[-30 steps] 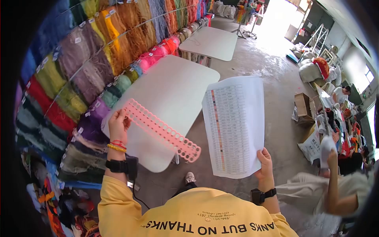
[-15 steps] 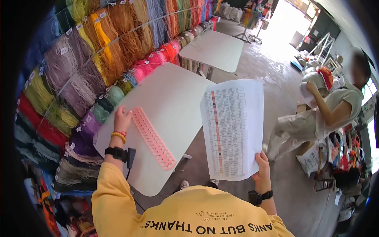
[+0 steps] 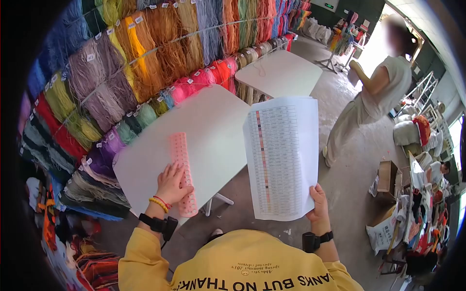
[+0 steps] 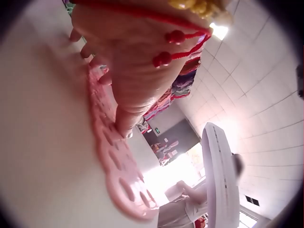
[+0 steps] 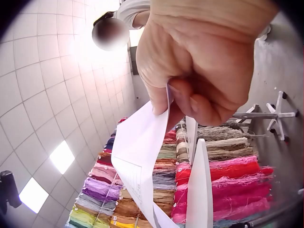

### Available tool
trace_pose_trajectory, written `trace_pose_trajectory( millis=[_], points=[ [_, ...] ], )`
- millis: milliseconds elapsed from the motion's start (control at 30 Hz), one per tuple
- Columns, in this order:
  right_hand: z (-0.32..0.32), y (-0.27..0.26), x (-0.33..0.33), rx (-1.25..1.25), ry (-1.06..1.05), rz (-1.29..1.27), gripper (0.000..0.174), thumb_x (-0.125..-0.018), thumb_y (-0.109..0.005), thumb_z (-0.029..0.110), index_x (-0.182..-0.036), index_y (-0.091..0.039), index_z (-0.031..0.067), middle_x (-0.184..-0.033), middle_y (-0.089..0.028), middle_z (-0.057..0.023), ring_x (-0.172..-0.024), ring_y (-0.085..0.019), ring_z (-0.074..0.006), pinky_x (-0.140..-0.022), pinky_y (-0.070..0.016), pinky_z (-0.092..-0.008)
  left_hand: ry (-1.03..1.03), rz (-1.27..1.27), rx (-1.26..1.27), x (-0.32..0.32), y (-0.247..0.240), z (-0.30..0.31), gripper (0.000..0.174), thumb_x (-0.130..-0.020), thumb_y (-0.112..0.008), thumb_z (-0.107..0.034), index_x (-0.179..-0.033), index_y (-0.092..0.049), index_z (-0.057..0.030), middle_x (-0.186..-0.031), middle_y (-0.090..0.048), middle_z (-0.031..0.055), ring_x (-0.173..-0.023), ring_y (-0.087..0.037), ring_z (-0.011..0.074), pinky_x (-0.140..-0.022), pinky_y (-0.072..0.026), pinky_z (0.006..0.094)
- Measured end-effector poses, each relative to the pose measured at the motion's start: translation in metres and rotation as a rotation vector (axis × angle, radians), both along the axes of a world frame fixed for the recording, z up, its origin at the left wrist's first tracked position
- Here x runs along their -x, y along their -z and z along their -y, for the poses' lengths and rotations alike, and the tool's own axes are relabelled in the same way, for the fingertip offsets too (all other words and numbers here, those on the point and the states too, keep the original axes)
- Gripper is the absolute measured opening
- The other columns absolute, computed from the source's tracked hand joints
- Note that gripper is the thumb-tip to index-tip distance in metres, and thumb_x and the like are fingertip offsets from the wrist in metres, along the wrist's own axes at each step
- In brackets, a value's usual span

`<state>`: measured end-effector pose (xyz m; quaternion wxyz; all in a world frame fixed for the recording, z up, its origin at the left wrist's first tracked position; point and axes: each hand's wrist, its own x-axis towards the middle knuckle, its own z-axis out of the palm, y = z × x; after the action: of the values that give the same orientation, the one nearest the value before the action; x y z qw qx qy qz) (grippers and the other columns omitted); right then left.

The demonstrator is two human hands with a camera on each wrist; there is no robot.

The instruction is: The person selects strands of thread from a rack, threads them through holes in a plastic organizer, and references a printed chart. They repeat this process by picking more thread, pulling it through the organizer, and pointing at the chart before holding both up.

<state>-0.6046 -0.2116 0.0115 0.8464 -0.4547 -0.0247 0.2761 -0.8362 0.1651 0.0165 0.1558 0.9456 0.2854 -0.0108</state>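
A pink plastic strip with rows of holes (image 3: 178, 150) lies on the near white table (image 3: 213, 121). My left hand (image 3: 172, 183) rests on it, fingers spread, the thumb across its surface. In the left wrist view the thumb tip touches the holed strip (image 4: 116, 156), with the other fingertips farther along it. My right hand (image 3: 318, 202) holds up printed sheets (image 3: 281, 160) by the lower right edge, the thumb pinching against curled fingers. A table of rows with a column of coloured squares shows on the sheets. In the right wrist view the paper (image 5: 137, 142) bends below the thumb.
Hanks of coloured yarn (image 3: 92, 68) with number tags hang along the left wall. Another white table (image 3: 281, 72) stands beyond the near one. A person (image 3: 371, 92) in light clothes stands at the right. A cardboard box (image 3: 388, 177) and white sacks lie along the right side.
The pink strip, held in my left hand a second ago, was let go onto the table and now lies more upright in view under that hand. The other person moved toward the back.
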Motion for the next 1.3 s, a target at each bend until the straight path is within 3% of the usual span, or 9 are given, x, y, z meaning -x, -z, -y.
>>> trace_pose_trajectory(
  millis=[167, 267, 367, 533, 767, 1067, 1300],
  points=[
    [0.007, 0.002, -0.031, -0.013, -0.09, -0.004, 0.026, -0.089, -0.05, 0.01, -0.113, -0.05, 0.0, -0.101, -0.062, -0.0109, -0.087, -0.062, -0.0193, -0.077, -0.052, -0.0326, 0.123, 0.051, -0.136, -0.007, 0.008, 0.016, 0.071, -0.069, -0.066, -0.031, -0.13, -0.039, -0.0086, -0.138, -0.031, 0.0166, -0.127, -0.027, 0.0364, -0.101, -0.0218, 0.0512],
    [0.006, -0.002, -0.045, 0.002, -0.136, -0.026, 0.026, -0.089, -0.05, 0.01, -0.112, -0.05, -0.0001, -0.1, -0.062, -0.0112, -0.087, -0.062, -0.0195, -0.076, -0.0523, -0.0327, -0.066, 0.144, -0.084, 0.005, -0.022, 0.07, 0.063, -0.071, -0.064, -0.024, -0.127, -0.041, -0.0087, -0.136, -0.034, 0.0153, -0.124, -0.032, 0.0359, -0.099, -0.0259, 0.0501],
    [0.003, -0.002, -0.057, 0.011, -0.184, -0.053, 0.024, -0.089, -0.051, 0.01, -0.111, -0.051, -0.0003, -0.099, -0.062, -0.0108, -0.086, -0.062, -0.0189, -0.076, -0.052, -0.0321, -0.191, 0.151, -0.154, 0.023, -0.008, 0.093, 0.057, -0.072, -0.063, -0.02, -0.125, -0.044, -0.0076, -0.134, -0.036, 0.0148, -0.122, -0.034, 0.036, -0.098, -0.0275, 0.0487],
    [-0.008, 0.008, -0.078, 0.015, -0.253, -0.058, 0.026, -0.088, -0.053, 0.012, -0.111, -0.051, 0.0006, -0.099, -0.062, -0.0113, -0.084, -0.063, -0.0191, -0.073, -0.0535, -0.0315, -0.221, 0.273, -0.139, 0.028, 0.008, 0.1, 0.046, -0.075, -0.058, -0.013, -0.12, -0.049, -0.0077, -0.133, -0.038, 0.015, -0.121, -0.035, 0.0364, -0.097, -0.0282, 0.0494],
    [-0.05, 0.001, -0.106, 0.013, -0.309, -0.066, 0.025, -0.088, -0.053, 0.012, -0.111, -0.051, 0.001, -0.099, -0.063, -0.0108, -0.084, -0.063, -0.019, -0.073, -0.0533, -0.0318, -0.067, 0.253, 0.002, 0.01, -0.008, 0.083, 0.038, -0.078, -0.05, -0.003, -0.115, -0.053, -0.01, -0.13, -0.045, 0.008, -0.123, -0.037, 0.0308, -0.097, -0.027, 0.0512],
    [-0.084, -0.007, -0.148, 0.01, -0.307, 0.009, 0.024, -0.089, -0.051, 0.012, -0.111, -0.052, 0.0013, -0.1, -0.062, -0.0107, -0.085, -0.063, -0.0185, -0.074, -0.0532, -0.0317, 0.119, 0.231, 0.035, -0.041, -0.006, 0.062, 0.031, -0.082, -0.048, -0.012, -0.111, -0.057, -0.0171, -0.13, -0.047, 0.0023, -0.124, -0.037, 0.0275, -0.097, -0.026, 0.0545],
    [-0.123, -0.009, -0.174, 0.038, -0.356, -0.007, 0.02, -0.088, -0.052, 0.009, -0.107, -0.054, 0.0017, -0.097, -0.063, -0.0101, -0.084, -0.063, -0.0179, -0.074, -0.0523, -0.0308, 0.076, 0.266, 0.085, -0.057, -0.01, 0.071, 0.042, -0.076, -0.048, -0.002, -0.114, -0.057, -0.0179, -0.13, -0.047, 0.0028, -0.124, -0.037, 0.0289, -0.1, -0.0241, 0.0512]
  ],
)
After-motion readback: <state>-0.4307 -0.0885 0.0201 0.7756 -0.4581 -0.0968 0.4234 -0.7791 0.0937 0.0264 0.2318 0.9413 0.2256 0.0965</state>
